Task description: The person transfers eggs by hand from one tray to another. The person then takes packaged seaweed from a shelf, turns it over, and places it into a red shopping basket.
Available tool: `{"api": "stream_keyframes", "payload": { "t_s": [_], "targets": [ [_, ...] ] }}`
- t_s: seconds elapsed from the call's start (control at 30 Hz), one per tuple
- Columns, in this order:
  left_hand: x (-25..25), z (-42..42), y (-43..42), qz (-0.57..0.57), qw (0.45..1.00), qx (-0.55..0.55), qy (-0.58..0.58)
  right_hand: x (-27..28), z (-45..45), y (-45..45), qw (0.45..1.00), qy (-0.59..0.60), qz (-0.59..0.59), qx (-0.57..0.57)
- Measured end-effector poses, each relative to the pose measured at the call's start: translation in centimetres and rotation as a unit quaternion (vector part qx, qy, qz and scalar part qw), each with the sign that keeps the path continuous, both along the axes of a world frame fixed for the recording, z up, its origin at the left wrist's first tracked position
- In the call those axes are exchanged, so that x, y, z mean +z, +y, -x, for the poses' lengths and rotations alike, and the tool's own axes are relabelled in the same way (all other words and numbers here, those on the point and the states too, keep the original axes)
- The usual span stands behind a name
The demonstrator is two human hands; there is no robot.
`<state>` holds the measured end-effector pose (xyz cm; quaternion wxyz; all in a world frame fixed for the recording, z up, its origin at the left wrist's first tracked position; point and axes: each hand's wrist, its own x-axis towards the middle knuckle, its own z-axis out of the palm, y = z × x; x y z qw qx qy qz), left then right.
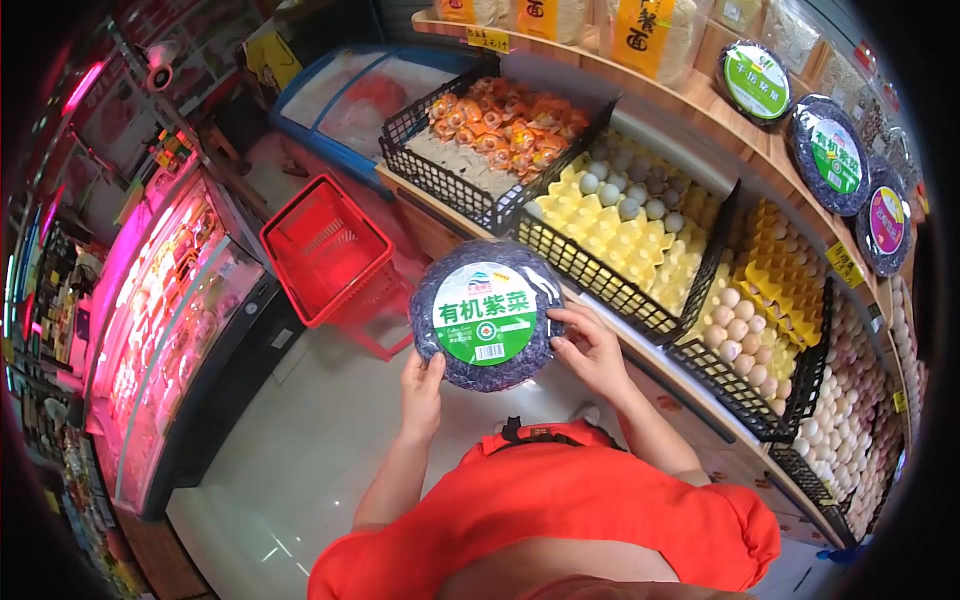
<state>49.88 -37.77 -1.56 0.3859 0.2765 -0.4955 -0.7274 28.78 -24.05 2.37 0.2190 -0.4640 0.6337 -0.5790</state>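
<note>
Between my two hands I hold a round, plastic-wrapped pack of dried seaweed (pixel 430 345), dark purple with a green and white label facing up. My left hand (pixel 422 385) grips its lower left edge, thumb and fingers closed on the rim. On the right edge, my right hand (pixel 588 345) pinches the wrapper with the thumb below and fingers above. Similar round packs (pixel 830 155) stand on the wooden shelf (pixel 690 95) at the upper right.
A red shopping basket (pixel 330 245) rests on a red stool (pixel 375 325). Black crates hold wrapped orange-coloured eggs (pixel 510 125), pale eggs (pixel 630 190) and brown eggs (pixel 735 330). A lit meat display case (pixel 180 330) stands left, a blue chest freezer (pixel 340 100) behind.
</note>
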Motion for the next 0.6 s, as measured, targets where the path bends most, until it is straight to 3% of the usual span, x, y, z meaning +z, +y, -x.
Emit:
{"api": "stream_keyframes", "payload": {
  "t_s": [0.13,0.37,0.6],
  "targets": [
    [-1.4,-3.7,-1.2,0.009,0.996,0.083,-0.001,-0.3,-2.5,-3.7,0.997,0.065,0.001,0.049],
    [-3.1,-6.5,-2.7,-0.058,0.992,0.110,0.020,-1.2,-3.8,-9.8,0.988,0.093,-0.016,0.121],
    [-3.2,-6.8,-7.4,-0.024,0.987,0.153,-0.040,-2.6,-3.0,-18.2,0.980,0.089,-0.010,0.180]
  ]
}}
